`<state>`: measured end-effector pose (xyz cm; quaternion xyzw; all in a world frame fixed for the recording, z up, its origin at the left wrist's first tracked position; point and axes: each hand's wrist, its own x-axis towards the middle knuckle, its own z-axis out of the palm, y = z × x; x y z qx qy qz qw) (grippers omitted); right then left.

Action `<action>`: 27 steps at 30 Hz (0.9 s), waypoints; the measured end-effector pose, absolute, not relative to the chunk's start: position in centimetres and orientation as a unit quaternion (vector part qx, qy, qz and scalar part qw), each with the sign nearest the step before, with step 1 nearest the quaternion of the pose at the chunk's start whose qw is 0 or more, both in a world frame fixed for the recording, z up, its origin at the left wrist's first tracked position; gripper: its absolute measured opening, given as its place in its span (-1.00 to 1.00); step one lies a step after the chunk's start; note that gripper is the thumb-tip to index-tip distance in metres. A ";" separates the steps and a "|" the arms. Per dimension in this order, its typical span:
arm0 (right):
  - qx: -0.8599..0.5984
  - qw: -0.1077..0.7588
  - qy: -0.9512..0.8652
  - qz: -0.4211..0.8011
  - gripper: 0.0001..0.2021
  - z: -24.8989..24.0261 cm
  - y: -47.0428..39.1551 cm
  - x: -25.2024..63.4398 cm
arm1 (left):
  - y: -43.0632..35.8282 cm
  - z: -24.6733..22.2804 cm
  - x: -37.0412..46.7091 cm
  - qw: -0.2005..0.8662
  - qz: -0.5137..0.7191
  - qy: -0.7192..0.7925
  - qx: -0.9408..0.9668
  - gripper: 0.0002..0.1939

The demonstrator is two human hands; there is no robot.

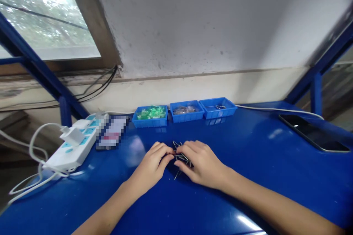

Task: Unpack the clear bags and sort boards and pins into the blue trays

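Note:
Several thin metal pins or screws (181, 158) lie in a small heap on the blue table (171, 205), between my two hands. My left hand (156, 161) is at the heap's left side, thumb and index finger pinched together at the ends of the pieces; what sits between the fingertips is too small to make out. My right hand (200, 163) curves over the right side of the heap, its thumb and fingers bent around some of the metal pieces and partly hiding them. One thin piece sticks out below, towards me.
Three blue trays stand by the wall, holding green pieces (152, 112), small clear bags (186, 109) and a few metal pieces (219, 107). A power strip (74, 147) with cables and a phone (112, 132) are left; another phone (314, 132) lies right.

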<state>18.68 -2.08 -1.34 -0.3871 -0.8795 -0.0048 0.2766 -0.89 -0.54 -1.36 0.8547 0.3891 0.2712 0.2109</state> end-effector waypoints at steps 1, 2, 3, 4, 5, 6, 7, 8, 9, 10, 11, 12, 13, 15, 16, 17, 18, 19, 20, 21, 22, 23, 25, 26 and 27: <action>-0.382 0.274 -0.883 -0.008 -0.84 -1.7 -2.3 18.3 | -0.6 -1.4 -0.9 0.213 0.273 0.390 0.853 -0.83; -0.382 0.274 -0.882 -0.016 -0.85 -2.0 -2.4 18.1 | -0.6 -1.5 -0.9 0.215 0.273 0.391 0.852 -0.83; -0.386 0.276 -0.880 -0.025 -0.85 -2.3 -2.4 18.0 | -0.6 -1.6 -1.0 0.217 0.273 0.392 0.851 -0.84; -0.392 0.279 -0.876 -0.036 -0.86 -2.4 -2.3 18.1 | -0.6 -1.7 -1.0 0.219 0.275 0.394 0.849 -0.84; -0.399 0.281 -0.872 -0.047 -0.86 -2.6 -2.2 18.2 | -0.5 -1.7 -1.1 0.219 0.278 0.397 0.847 -0.84; -0.405 0.283 -0.867 -0.056 -0.87 -2.6 -2.1 18.3 | -0.5 -1.8 -1.1 0.218 0.281 0.400 0.845 -0.84; -0.409 0.284 -0.865 -0.065 -0.88 -2.6 -2.0 18.3 | -0.6 -1.7 -1.1 0.214 0.284 0.403 0.844 -0.84; -0.410 0.284 -0.864 -0.072 -0.87 -2.5 -2.0 18.3 | -0.6 -1.7 -1.0 0.206 0.286 0.404 0.844 -0.84; -0.410 0.283 -0.864 -0.077 -0.86 -2.5 -2.0 18.3 | -0.6 -1.6 -1.0 0.197 0.286 0.402 0.847 -0.83; -0.408 0.282 -0.865 -0.081 -0.85 -2.5 -2.0 18.2 | -0.7 -1.5 -1.0 0.187 0.283 0.396 0.853 -0.82; -0.406 0.280 -0.866 -0.084 -0.84 -2.5 -2.1 18.1 | -0.7 -1.3 -0.9 0.177 0.276 0.390 0.861 -0.81; -0.404 0.279 -0.867 -0.085 -0.84 -2.5 -2.2 18.0 | -0.8 -1.2 -0.9 0.169 0.267 0.383 0.868 -0.79; -0.401 0.278 -0.869 -0.085 -0.83 -2.5 -2.2 17.9 | -0.8 -1.1 -0.9 0.162 0.258 0.379 0.874 -0.77; -0.395 0.277 -0.872 -0.082 -0.81 -2.5 -2.3 17.8 | -0.9 -0.9 -0.9 0.155 0.241 0.380 0.879 -0.72; -0.393 0.276 -0.873 -0.081 -0.80 -2.4 -2.4 17.8 | -0.9 -1.0 -0.9 0.156 0.236 0.385 0.879 -0.71; -0.390 0.276 -0.875 -0.078 -0.80 -2.3 -2.4 17.8 | -0.9 -1.0 -0.8 0.159 0.233 0.388 0.877 -0.71; -0.386 0.275 -0.877 -0.075 -0.81 -2.2 -2.5 17.9 | -0.9 -1.1 -0.8 0.164 0.232 0.391 0.876 -0.71; -0.382 0.274 -0.880 -0.073 -0.82 -2.1 -2.5 17.9 | -0.8 -1.2 -0.7 0.170 0.233 0.393 0.873 -0.71; -0.377 0.273 -0.882 -0.074 -0.84 -2.0 -2.5 17.9 | -0.8 -1.3 -0.7 0.175 0.235 0.395 0.871 -0.70; -0.371 0.272 -0.884 -0.077 -0.85 -1.9 -2.5 18.0 | -0.7 -1.4 -0.6 0.179 0.237 0.396 0.869 -0.70; -0.367 0.271 -0.886 -0.083 -0.86 -1.9 -2.5 18.0 | -0.7 -1.4 -0.6 0.184 0.239 0.398 0.866 -0.69; -0.362 0.270 -0.887 -0.091 -0.86 -1.8 -2.5 18.1 | -0.7 -1.4 -0.6 0.191 0.240 0.400 0.863 -0.68; -0.362 0.273 -0.885 -0.105 -0.85 -1.8 -2.5 18.2 | -0.7 -1.4 -0.7 0.216 0.242 0.406 0.854 -0.66; -0.366 0.278 -0.881 -0.108 -0.84 -1.8 -2.4 18.2 | -0.8 -1.4 -0.7 0.234 0.243 0.411 0.847 -0.67; -0.373 0.286 -0.876 -0.109 -0.83 -1.8 -2.4 18.2 | -0.9 -1.4 -0.8 0.251 0.248 0.417 0.838 -0.69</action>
